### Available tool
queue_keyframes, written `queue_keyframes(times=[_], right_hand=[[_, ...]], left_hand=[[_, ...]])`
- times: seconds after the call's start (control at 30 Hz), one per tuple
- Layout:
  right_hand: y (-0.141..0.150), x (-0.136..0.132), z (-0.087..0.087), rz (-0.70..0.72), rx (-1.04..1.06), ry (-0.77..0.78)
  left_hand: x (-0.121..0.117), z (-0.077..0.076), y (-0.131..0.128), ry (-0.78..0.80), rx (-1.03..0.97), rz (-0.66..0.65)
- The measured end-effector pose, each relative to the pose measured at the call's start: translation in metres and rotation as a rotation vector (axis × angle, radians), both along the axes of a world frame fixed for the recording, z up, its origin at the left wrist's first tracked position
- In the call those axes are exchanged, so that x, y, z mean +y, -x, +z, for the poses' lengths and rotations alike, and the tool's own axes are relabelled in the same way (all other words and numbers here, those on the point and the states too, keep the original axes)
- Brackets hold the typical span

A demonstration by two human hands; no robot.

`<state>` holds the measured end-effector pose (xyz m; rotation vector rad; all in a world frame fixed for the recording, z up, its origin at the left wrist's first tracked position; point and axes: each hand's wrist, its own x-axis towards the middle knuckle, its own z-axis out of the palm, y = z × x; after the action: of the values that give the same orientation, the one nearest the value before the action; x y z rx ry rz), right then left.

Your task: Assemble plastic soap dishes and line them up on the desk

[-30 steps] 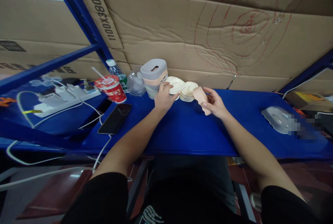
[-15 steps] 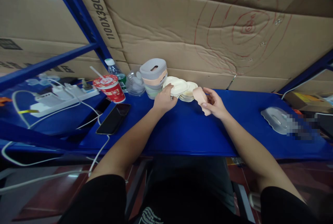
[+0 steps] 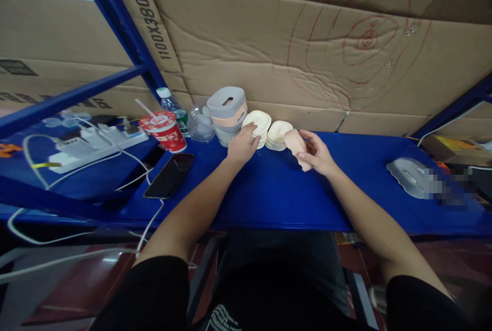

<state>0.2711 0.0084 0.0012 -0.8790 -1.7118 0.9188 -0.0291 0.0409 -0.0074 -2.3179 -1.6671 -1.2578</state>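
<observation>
My left hand is closed on the near left edge of a stack of cream, rounded-square lids, its fingers on the top one and the thumb at the front. Right beside it stands a second, lower cream stack with a raised centre on top. My right hand holds a peach-coloured, curved piece with a wavy edge, tilted, thumb in front and fingers behind. Left of the lids is a taller stack of grey, peach and pale green pieces; the grey top has a slot.
A red paper cup with a straw, a plastic bottle, clear plastic domes and a phone are at left. Beyond them lies a white power strip with cables. A translucent lid rests right on the blue table.
The upper cream lid, which overlapped towards the right stack, now sits squarely on the left stack under my left hand. My right hand keeps the peach piece almost still.
</observation>
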Motion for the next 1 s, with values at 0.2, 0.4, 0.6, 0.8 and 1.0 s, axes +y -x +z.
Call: queue_keyframes(times=[0.2, 0.4, 0.6, 0.8, 1.0], right_hand=[[-0.001, 0.001, -0.001, 0.001, 0.005, 0.001], [0.001, 0.001, -0.004, -0.003, -0.026, -0.032], [0.020, -0.009, -0.012, -0.044, -0.019, -0.082], [0.033, -0.018, -0.011, -0.060, 0.019, -0.165], [0.021, -0.008, -0.001, -0.149, 0.089, -0.145]], left_hand=[[-0.009, 0.007, -0.005, -0.114, -0.051, -0.071], [-0.035, 0.013, -0.024, -0.160, 0.069, -0.382], [-0.056, 0.010, -0.047, -0.126, 0.172, -0.638], [-0.062, 0.016, -0.048, -0.142, 0.249, -0.644], [-0.057, 0.024, -0.038, -0.145, 0.099, -0.576]])
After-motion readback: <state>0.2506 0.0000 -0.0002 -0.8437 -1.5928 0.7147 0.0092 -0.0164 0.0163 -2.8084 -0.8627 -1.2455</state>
